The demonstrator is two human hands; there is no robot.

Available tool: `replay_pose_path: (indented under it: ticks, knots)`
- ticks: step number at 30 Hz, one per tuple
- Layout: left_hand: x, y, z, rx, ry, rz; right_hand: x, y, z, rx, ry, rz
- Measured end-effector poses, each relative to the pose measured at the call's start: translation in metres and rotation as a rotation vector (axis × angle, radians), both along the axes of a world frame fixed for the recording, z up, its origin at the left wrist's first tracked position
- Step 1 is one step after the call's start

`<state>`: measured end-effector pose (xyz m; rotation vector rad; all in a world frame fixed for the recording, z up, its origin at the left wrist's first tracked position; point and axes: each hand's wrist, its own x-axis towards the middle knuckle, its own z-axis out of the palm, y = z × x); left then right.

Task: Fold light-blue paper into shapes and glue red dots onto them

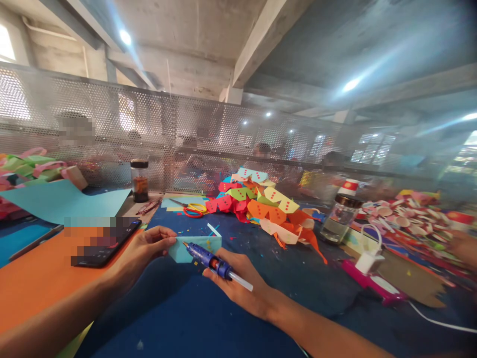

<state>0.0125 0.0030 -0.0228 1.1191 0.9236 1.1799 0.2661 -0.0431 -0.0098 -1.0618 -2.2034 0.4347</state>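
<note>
My left hand (151, 243) pinches the left end of a folded light-blue paper piece (194, 247) held just above the dark blue table. My right hand (233, 278) grips a blue glue gun (208, 258), whose nozzle touches the paper's front face. A clear glue stick juts out of the gun's back end toward the right. A thin white strip sticks up from the paper's top edge.
A black phone (108, 243) lies on an orange sheet (33, 278) at the left. Scissors (192, 208) and a heap of coloured paper shapes (264, 204) lie behind. Two jars (139, 180) (341, 211), a pink tray (372, 283) and a perforated metal screen (186, 144) stand around.
</note>
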Motion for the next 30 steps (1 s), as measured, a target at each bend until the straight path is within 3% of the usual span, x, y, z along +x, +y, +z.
replay_pose_path:
  ticks: [30]
  knots:
    - [-0.0014,0.0015,-0.0016,0.04,0.007,-0.024,0.0,0.0002,-0.0012,-0.08,-0.011,-0.038]
